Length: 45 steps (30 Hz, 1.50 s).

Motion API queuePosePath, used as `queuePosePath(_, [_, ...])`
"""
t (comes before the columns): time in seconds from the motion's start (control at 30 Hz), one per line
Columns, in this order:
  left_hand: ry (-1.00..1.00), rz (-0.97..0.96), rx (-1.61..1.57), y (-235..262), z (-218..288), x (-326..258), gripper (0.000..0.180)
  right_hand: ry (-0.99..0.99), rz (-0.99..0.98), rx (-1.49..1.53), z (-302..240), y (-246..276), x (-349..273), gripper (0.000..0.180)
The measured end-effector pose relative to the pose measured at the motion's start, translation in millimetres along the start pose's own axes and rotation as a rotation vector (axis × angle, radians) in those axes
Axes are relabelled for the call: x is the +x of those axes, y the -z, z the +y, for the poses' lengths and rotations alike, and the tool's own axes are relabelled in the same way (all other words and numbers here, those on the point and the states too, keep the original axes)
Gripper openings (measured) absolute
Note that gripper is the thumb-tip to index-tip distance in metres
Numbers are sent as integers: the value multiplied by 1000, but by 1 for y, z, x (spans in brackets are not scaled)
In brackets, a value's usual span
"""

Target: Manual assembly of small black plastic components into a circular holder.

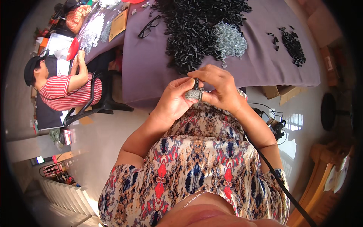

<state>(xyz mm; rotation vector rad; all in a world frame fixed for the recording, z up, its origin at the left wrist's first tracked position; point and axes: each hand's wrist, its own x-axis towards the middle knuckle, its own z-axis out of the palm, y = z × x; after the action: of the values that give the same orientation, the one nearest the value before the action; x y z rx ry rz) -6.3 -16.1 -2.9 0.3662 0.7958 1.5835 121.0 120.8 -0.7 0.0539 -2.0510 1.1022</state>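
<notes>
Both hands meet above the purple tablecloth (151,75): left hand (174,101) cups small silvery pieces (193,94), mostly hidden. Right hand (219,85) pinches a small black plastic part (196,82) at the fingertips, its shape hard to make out.

The worktop (151,72) wore a plain dusty-purple cloth. On it lay a big heap of black small parts (189,34), a shiny silver-grey pile of metal pieces (228,39) beside it, and a smaller black cluster (294,47) further right. The glasses (149,27) had black frames. A flat envelope (118,24) was tan-brown. Between the left hand (176,99) and the right hand (219,87) showed a small black piece (196,83) and a grey, speckled finger cover (193,94). The person's blouse (196,162) carried a mirrored pattern of beige, navy and red. A co-worker's shirt (72,94) was striped red and white, the cap (30,70) black. The floor (102,140) was pale cream.
</notes>
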Motion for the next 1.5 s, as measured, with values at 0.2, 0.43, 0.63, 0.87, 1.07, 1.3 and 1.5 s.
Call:
queuePosePath(0.2, [2,147,142,37,-12,18,26,-386,-158,-161,28,44,-3,33])
queuePosePath(0.43, [-73,154,587,25,-8,28,24,-708,72,-739,91,189,-31,41])
queuePosePath(0.63, [-611,87,1489,21,-12,50,21,-606,186,-670,75,144,-36,35])
queuePosePath(0.87, [-646,23,1823,23,-12,55,16,-386,-43,-615,51,58,-21,26])
queuePosePath(1.07, [-708,48,1852,27,-13,56,14,-306,-97,-600,53,32,-21,29])
queuePosePath(1.3, [-704,65,1843,32,-13,56,14,-304,-183,-659,52,54,-23,30])
queuePosePath(1.5, [-786,68,1787,36,-18,54,12,-251,-217,-694,34,46,-23,32])
